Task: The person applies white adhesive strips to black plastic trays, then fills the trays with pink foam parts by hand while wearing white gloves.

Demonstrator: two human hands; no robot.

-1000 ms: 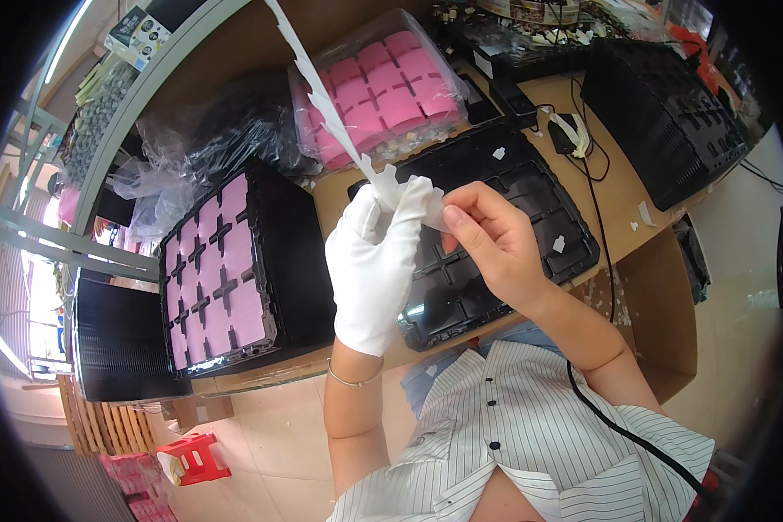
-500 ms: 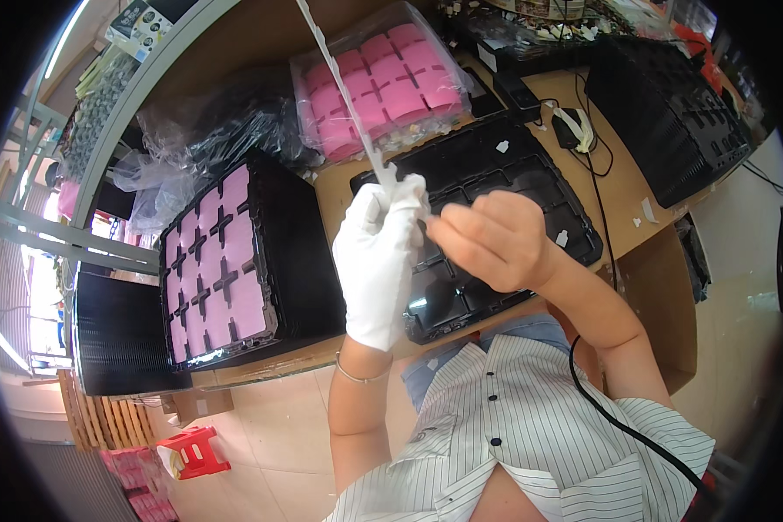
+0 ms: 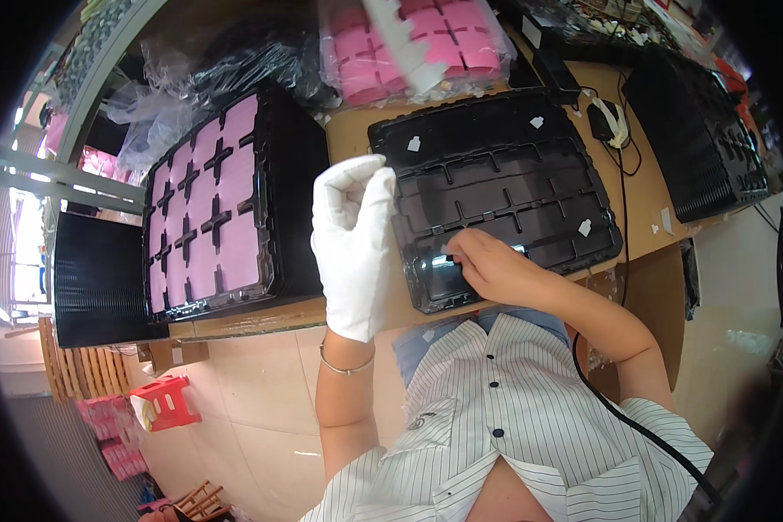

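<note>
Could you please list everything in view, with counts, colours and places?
Tray: 1, black, mid-table.
Cut tabs: 3, white, on tray.
Strip: 1, white, blurred, overlapping the pink bag in view.
Pink bag: 1, clear with pink pieces, behind tray.
Pink-topped stack: 1, black and pink, left of tray.
Ribbed stack: 1, black, far left.
Right stack: 1, black, table's right.
Crumpled plastic: count unclear, clear and dark, back left.
Cabled box: 1, black, right of tray.
Table: 1, brown, beneath tray.
Carton: 1, brown, below table, right.
Stool: 1, red, floor, left.
Rack: 1, grey, upper left.
Shirt: 1, striped white, bottom centre.
Left hand: 1, white-gloved, left of tray.
Right hand: 1, bare, over tray's near side.
</note>
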